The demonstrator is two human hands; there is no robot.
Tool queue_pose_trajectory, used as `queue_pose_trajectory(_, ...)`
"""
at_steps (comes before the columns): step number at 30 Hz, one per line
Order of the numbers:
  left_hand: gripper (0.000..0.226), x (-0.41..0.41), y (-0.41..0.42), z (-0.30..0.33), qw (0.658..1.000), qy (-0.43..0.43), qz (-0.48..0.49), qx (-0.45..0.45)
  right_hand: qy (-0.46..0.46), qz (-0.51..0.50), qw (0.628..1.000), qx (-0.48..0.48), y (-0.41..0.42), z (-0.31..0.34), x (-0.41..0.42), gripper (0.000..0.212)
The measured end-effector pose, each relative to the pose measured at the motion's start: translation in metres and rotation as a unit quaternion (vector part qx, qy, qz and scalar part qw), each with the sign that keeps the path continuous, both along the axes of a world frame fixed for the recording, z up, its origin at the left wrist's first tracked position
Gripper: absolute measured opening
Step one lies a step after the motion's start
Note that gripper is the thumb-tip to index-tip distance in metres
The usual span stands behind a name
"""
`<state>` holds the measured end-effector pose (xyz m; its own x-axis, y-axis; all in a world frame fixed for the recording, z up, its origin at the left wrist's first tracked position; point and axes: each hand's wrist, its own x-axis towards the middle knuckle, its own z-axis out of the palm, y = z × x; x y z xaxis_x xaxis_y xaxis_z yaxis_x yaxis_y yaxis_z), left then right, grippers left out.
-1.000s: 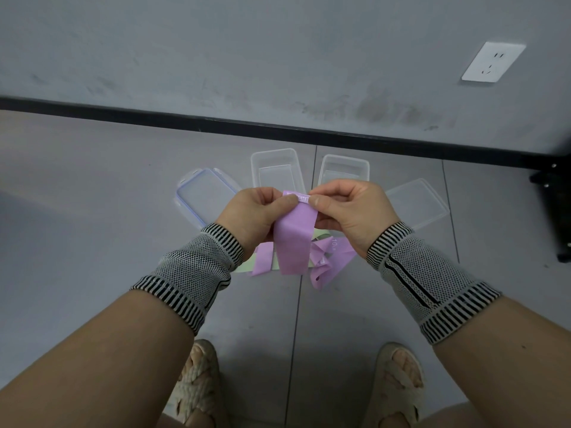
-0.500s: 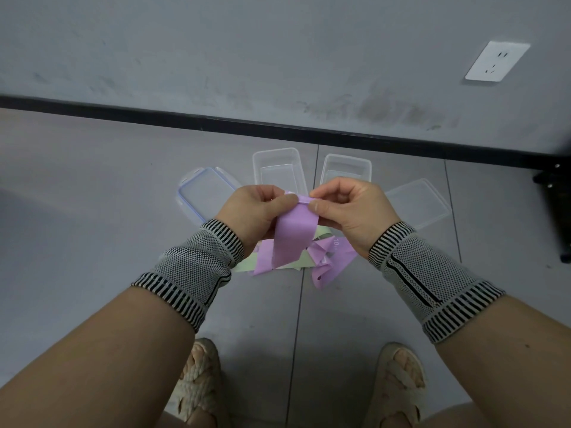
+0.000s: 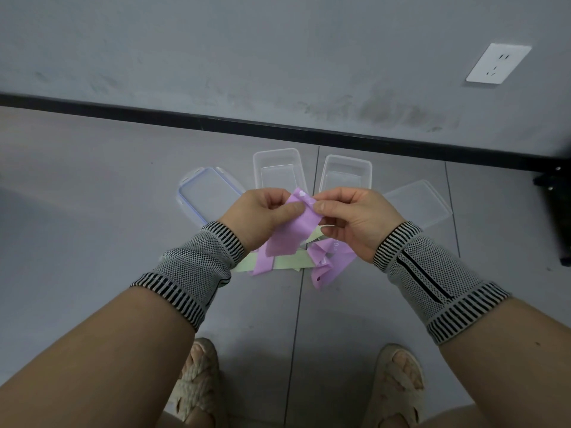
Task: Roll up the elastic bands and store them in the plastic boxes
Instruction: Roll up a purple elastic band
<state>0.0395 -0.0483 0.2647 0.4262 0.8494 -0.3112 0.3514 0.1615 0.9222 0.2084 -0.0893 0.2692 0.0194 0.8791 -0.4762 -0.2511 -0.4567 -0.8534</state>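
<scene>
My left hand (image 3: 261,216) and my right hand (image 3: 355,219) both pinch the top end of a purple elastic band (image 3: 290,231) held above the floor; its loose part hangs down and to the left. Under my hands more of the purple band (image 3: 327,267) lies crumpled on the tiles, on top of a pale green band (image 3: 287,262). Two open clear plastic boxes stand beyond my hands, the left box (image 3: 276,169) and the right box (image 3: 346,174), both with nothing inside.
A lid with a blue rim (image 3: 207,193) lies left of the boxes and a clear lid (image 3: 420,203) lies to their right. The wall with a black skirting (image 3: 278,128) runs behind. A dark object (image 3: 556,211) stands at the right edge. My sandalled feet (image 3: 197,384) are below.
The hanging part of the purple band has swung left and shortened as my fingers worked its top end. Both hands stay in about the same place.
</scene>
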Motion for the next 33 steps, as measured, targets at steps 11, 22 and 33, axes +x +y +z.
queue_pose_trajectory(11,0.044,0.000,-0.001,0.008,1.000,0.001,-0.002,-0.019,-0.064,0.003,0.998,0.022,-0.001,-0.002,-0.005,0.012)
queue_pose_trajectory(22,0.052,-0.001,-0.001,0.004,0.998,-0.027,0.050,-0.034,-0.155,-0.009,0.983,0.094,-0.003,-0.001,-0.011,0.013)
queue_pose_trajectory(33,0.012,0.003,-0.001,0.002,0.986,-0.103,0.087,-0.103,-0.153,-0.025,0.982,0.106,-0.003,0.004,-0.007,0.007)
